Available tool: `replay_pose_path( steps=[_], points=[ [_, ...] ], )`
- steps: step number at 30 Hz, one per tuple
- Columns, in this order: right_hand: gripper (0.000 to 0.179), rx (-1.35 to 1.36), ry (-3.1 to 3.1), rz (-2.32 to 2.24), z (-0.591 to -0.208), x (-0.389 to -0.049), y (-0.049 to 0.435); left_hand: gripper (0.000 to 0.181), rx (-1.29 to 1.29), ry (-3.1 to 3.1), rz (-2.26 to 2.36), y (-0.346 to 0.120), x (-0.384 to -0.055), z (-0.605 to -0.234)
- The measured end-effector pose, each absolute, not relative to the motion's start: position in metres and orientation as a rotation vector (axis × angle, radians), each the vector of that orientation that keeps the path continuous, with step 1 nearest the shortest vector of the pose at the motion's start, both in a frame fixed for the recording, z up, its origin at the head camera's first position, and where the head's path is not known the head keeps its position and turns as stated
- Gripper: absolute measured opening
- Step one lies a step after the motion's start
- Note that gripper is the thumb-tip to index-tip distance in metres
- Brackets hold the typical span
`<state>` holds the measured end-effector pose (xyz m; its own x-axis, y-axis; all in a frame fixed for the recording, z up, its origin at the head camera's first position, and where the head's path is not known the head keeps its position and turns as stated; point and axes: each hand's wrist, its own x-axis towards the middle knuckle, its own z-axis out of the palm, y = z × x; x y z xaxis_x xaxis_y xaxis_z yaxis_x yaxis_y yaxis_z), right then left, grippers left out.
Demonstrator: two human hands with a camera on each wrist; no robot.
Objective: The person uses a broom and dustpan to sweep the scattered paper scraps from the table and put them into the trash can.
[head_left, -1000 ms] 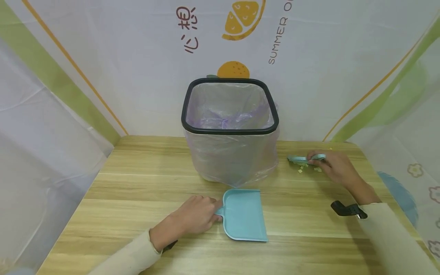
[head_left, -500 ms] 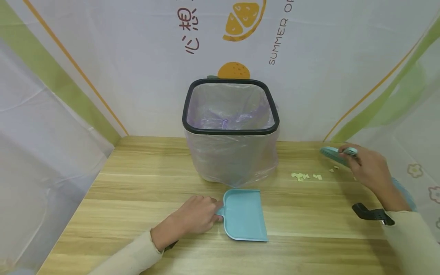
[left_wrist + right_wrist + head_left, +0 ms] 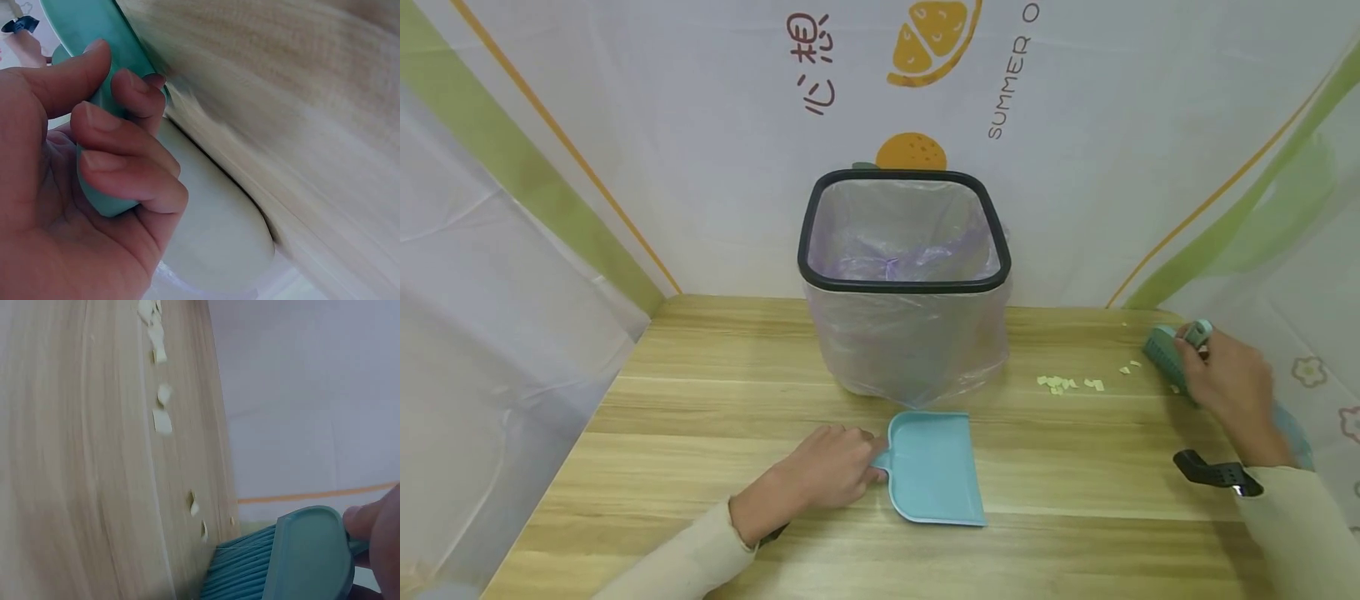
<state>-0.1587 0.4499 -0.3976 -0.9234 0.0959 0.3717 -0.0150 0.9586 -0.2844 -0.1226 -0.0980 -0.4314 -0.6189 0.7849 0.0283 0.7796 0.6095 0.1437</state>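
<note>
My left hand (image 3: 833, 467) grips the handle of a light blue dustpan (image 3: 934, 468) that lies on the table with its wide edge facing right. In the left wrist view the fingers (image 3: 128, 178) curl round the green-looking handle (image 3: 106, 203). At the table's right side my right hand (image 3: 1232, 383) holds a small teal brush (image 3: 1167, 358), its bristles (image 3: 240, 569) turned toward the tabletop. Left of the brush, several small pale yellow paper scraps (image 3: 1056, 383) lie in a loose cluster. A few others (image 3: 1125, 370) sit closer to the bristles.
A trash bin (image 3: 910, 350) with a black rim (image 3: 902, 287) and a clear purplish liner stands at the table's back middle, just behind the dustpan. Printed white curtains (image 3: 715, 150) rise behind and on both sides of the wooden table (image 3: 700, 400).
My right hand has carried the brush rightward from over the scraps to the table's right side, uncovering them. The left hand and dustpan have stayed in place.
</note>
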Motion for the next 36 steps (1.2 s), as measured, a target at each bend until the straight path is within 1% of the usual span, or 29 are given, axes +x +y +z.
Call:
replay_pose_path(
  steps=[10, 18, 25, 36],
  points=[
    [0.014, 0.075, -2.672, 0.447, -0.402, -0.168, 0.414, 0.021, 1.355, 2.776, 0.226, -0.097, -0.124, -0.431],
    [0.006, 0.251, -2.638, 0.499, -0.4, -0.172, 0.383, 0.021, 1.352, 2.771, 0.211, -0.096, -0.125, -0.431],
    [0.009, 0.415, -2.626, 0.545, -0.399, -0.169, 0.357, 0.02, 1.336, 2.763, 0.223, -0.096, -0.125, -0.43],
    [0.024, 0.77, -2.59, 0.628, -0.397, -0.152, 0.324, 0.021, 1.317, 2.763, 0.221, -0.096, -0.123, -0.43]
  ],
)
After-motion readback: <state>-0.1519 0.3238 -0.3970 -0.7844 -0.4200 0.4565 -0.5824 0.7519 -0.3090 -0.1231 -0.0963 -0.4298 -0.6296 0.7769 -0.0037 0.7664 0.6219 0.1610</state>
